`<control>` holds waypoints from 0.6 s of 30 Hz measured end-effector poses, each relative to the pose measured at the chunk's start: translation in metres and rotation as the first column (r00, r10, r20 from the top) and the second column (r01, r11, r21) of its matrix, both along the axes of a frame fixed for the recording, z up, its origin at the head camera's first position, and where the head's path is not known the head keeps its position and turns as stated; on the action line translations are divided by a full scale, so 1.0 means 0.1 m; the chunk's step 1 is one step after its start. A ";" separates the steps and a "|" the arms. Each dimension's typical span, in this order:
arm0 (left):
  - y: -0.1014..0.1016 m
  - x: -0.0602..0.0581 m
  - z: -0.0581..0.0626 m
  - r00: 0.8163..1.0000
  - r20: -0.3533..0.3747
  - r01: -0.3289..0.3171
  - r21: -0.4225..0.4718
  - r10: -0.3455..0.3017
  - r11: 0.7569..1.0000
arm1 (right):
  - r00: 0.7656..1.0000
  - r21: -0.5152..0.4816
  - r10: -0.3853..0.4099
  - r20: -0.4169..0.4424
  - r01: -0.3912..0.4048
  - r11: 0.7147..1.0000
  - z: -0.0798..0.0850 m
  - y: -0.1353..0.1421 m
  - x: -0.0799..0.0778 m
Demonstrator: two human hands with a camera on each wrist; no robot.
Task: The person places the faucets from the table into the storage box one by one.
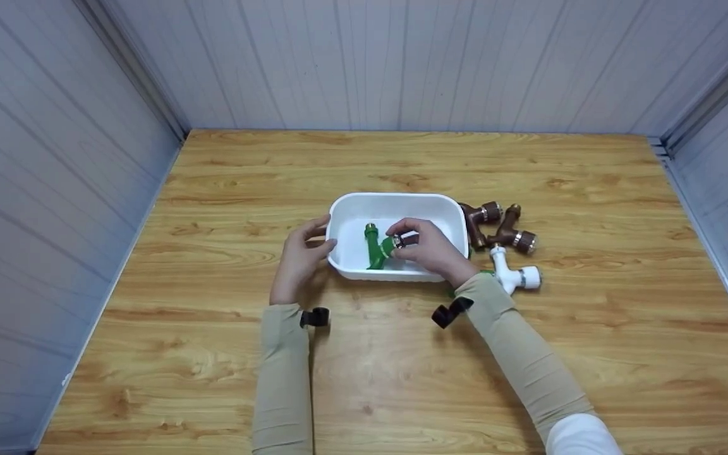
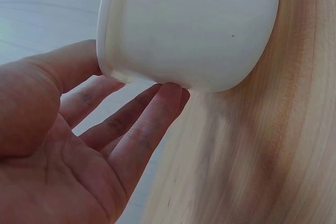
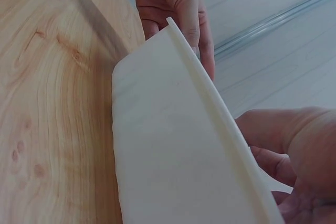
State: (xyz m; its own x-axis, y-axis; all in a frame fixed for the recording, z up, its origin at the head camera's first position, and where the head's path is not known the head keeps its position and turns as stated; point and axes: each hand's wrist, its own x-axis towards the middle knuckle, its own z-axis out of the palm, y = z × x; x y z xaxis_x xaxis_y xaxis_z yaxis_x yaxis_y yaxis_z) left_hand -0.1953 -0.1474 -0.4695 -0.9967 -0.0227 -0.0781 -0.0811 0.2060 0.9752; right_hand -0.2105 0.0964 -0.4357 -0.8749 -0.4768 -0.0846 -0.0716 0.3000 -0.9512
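Observation:
A white plastic tub (image 1: 370, 275) stands on the wooden table. At its left end my left hand (image 1: 301, 256) holds the rim, with the thumb over the edge and the fingers against the outer wall; the left wrist view shows those fingers (image 2: 149, 114) touching the tub wall. Inside the tub is a green tap (image 1: 373, 246) with a brass-coloured threaded end. My right hand (image 1: 430, 249) reaches over the front rim and grips this tap by its knob end. In the right wrist view the tub wall (image 3: 157, 129) hides the tap and the right fingertips.
Right of the tub lie two brown taps (image 1: 474, 221) (image 1: 508, 230) and a white tap (image 1: 510, 273). Bits of green show between the right forearm and the tub. Pale panel walls (image 1: 370, 63) enclose the table (image 1: 212, 208) at the back and both sides.

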 end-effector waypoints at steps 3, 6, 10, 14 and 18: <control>0.01 0.00 0.00 1.000 -0.002 0.005 0.004 -0.005 1.000 | 1.000 0.000 0.009 0.016 -0.009 1.000 0.01 0.00 0.00; 0.01 0.00 0.01 1.000 0.002 0.014 -0.001 -0.014 1.000 | 1.000 -0.005 0.008 0.023 -0.008 1.000 0.01 0.01 0.00; 0.01 -0.01 0.01 1.000 -0.002 0.016 0.007 -0.016 1.000 | 0.999 -0.018 0.004 0.039 -0.003 1.000 0.01 0.01 0.00; 0.00 -0.01 0.00 1.000 -0.003 0.013 0.023 -0.012 1.000 | 0.999 -0.020 0.008 0.048 -0.007 1.000 0.01 0.00 0.01; 0.00 0.00 0.00 1.000 0.007 0.010 0.014 -0.010 1.000 | 0.998 -0.011 0.005 0.056 -0.004 1.000 0.01 -0.01 0.01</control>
State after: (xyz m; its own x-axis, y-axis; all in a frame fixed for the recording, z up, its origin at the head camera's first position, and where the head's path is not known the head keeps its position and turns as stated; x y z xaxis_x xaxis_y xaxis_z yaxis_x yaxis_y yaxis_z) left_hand -0.1951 -0.1472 -0.4695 -0.9963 -0.0116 -0.0857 -0.0863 0.1931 0.9774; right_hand -0.2094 0.0958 -0.4345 -0.8666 -0.4822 -0.1283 -0.0191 0.2890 -0.9571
